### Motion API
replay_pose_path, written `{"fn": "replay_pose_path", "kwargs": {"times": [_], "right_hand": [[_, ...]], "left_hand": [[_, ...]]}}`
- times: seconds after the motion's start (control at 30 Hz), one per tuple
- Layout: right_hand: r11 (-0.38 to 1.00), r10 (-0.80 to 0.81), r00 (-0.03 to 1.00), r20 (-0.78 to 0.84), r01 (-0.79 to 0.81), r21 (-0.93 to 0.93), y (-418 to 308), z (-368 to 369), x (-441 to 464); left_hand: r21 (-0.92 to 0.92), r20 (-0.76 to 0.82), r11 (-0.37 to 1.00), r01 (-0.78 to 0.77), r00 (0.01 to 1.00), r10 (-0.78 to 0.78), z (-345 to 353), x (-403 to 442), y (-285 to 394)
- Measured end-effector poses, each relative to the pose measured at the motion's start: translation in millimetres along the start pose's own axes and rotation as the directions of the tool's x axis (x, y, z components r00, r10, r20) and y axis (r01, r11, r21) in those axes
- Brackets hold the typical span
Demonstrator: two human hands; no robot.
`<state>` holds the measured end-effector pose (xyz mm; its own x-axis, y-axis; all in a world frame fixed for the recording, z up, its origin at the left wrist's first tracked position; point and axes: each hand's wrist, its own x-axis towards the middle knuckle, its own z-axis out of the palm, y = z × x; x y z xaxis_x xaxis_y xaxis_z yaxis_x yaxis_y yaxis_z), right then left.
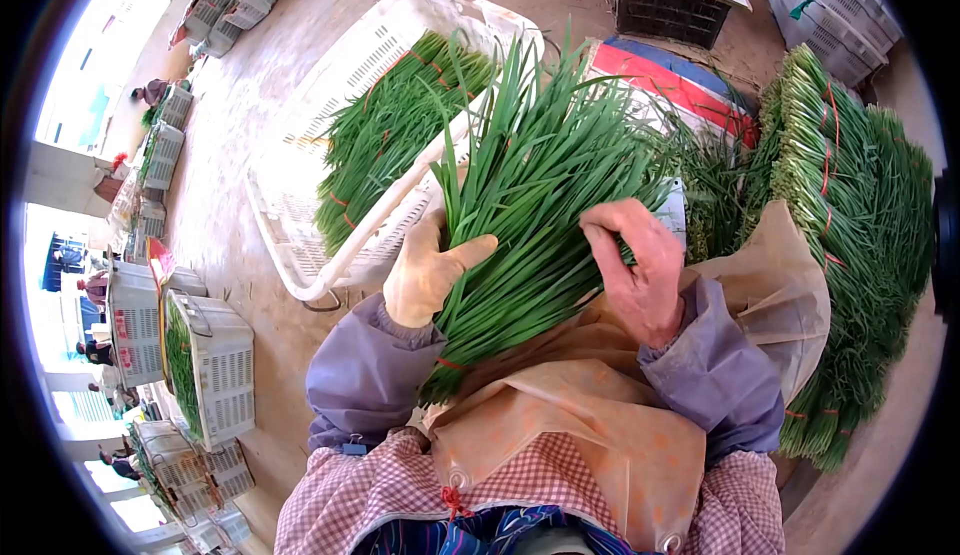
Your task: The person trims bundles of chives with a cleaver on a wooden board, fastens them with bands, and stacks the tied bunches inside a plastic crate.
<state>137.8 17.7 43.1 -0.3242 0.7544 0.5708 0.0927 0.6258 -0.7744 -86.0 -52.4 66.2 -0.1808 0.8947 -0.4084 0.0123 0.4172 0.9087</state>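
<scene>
Tan apron sheet (560,395), one: nearer than the white basket (375,231). Hands, two: left hand (428,270), gloved, thumb laid over the leaves, holding the leaf bunch by its side; right hand (640,267), bare, fingers bent toward the thumb at the opposite side, whether gripping any leaf cannot be told. Leaf bunch (540,225), one: right of the basket, covering part of its rim; long, narrow blades, deep green, fanned loosely at the far end. White basket, one: contains banded bundles (395,120), too packed to count. Black crate (668,15), one: beyond the basket, rightward.
</scene>
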Motion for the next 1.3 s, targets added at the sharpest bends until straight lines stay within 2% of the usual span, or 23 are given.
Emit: {"fn": "replay_pose_path", "kwargs": {"times": [0.03,0.13,0.17,0.27,0.3,0.4,0.47,0.53,0.6,0.63,0.67,0.73,0.8,0.83,0.93,1.03,1.07,1.13,1.27,1.3], "right_hand": [[1.0,0.016,1.0,0.027,-0.016,0.019,0.7,3.9,7.4],[0.985,0.031,0.977,0.21,0.006,-0.175,12.3,14.4,29.8],[0.96,0.02,0.967,0.253,0.052,-0.274,16.5,17.8,33.6],[0.921,0.001,0.929,0.369,0.143,-0.363,26.4,27.3,38.7],[0.902,-0.077,0.94,0.332,0.208,-0.378,29.2,27.9,37.3],[0.858,-0.133,0.971,0.197,0.212,-0.469,44.6,26.9,33.3],[0.975,0.111,0.992,-0.061,-0.12,-0.185,58.0,11.1,37.6],[0.909,0.296,0.945,-0.137,-0.323,-0.264,79.7,-18.7,38.9],[0.783,0.054,0.978,-0.202,-0.167,-0.599,74.3,-34.7,34.6],[0.794,0.011,0.98,-0.197,-0.129,-0.595,56.1,-35.2,32.8],[0.787,-0.183,0.968,-0.174,0.038,-0.616,49.4,-31.7,27.6],[0.871,-0.274,0.961,0.034,0.263,-0.416,29.8,-22.2,19.5],[0.899,-0.317,0.932,0.176,0.354,-0.257,27.6,-5.9,10.1],[0.895,-0.311,0.927,0.211,0.36,-0.264,26.4,-0.8,2.6],[0.893,-0.127,0.945,0.3,0.241,-0.381,22.3,18.4,-36.3],[0.945,0.098,0.916,0.388,0.036,-0.324,19.0,18.3,-71.3],[0.951,0.105,0.914,0.391,0.023,-0.31,18.0,17.6,-76.5],[0.959,0.116,0.91,0.397,0.002,-0.284,15.7,15.7,-79.4],[0.961,0.063,0.943,0.326,0.031,-0.276,15.9,11.9,-73.1],[0.961,0.032,0.944,0.328,0.062,-0.27,15.7,10.8,-69.0]], "left_hand": [[0.019,0.003,1.0,-0.022,1.0,0.022,2.1,-1.2,2.8],[0.083,0.013,0.993,-0.081,0.997,0.08,10.1,-2.8,7.4],[0.111,0.017,0.989,-0.097,0.995,0.095,11.7,-2.7,7.7],[0.144,0.026,0.983,-0.117,0.993,0.114,9.6,0.3,2.4],[0.123,0.024,0.987,-0.103,0.995,0.1,9.9,1.1,2.9],[0.248,-0.001,0.947,-0.204,0.978,0.211,1.3,10.2,-12.7],[0.284,0.004,0.93,-0.232,0.97,0.241,-1.3,13.6,-20.5],[0.227,0.01,0.955,-0.192,0.981,0.195,1.9,8.8,-10.4],[0.186,0.016,0.968,-0.17,0.985,0.17,1.7,8.2,-8.2],[0.17,0.017,0.969,-0.181,0.983,0.181,3.1,8.9,-6.5],[0.153,0.019,0.97,-0.189,0.982,0.189,5.4,10.5,-6.0],[0.133,0.096,0.964,-0.232,0.971,0.221,5.0,17.9,-10.9],[0.232,0.156,0.885,-0.403,0.914,0.375,7.3,19.8,-11.3],[0.331,0.194,0.778,-0.534,0.846,0.497,11.2,18.5,-9.8],[0.407,0.237,0.695,-0.593,0.803,0.547,14.1,13.9,-7.7],[0.301,0.121,0.912,-0.28,0.959,0.255,5.2,16.4,-10.4],[0.261,0.082,0.952,-0.161,0.986,0.144,2.5,16.4,-9.2],[0.253,0.008,0.966,-0.053,0.999,0.053,1.1,15.5,-5.2],[-0.008,-0.026,1.0,0.02,0.999,-0.02,-2.1,13.6,-13.7],[-0.005,-0.029,1.0,0.017,0.999,-0.017,-1.5,12.5,-13.3]]}}
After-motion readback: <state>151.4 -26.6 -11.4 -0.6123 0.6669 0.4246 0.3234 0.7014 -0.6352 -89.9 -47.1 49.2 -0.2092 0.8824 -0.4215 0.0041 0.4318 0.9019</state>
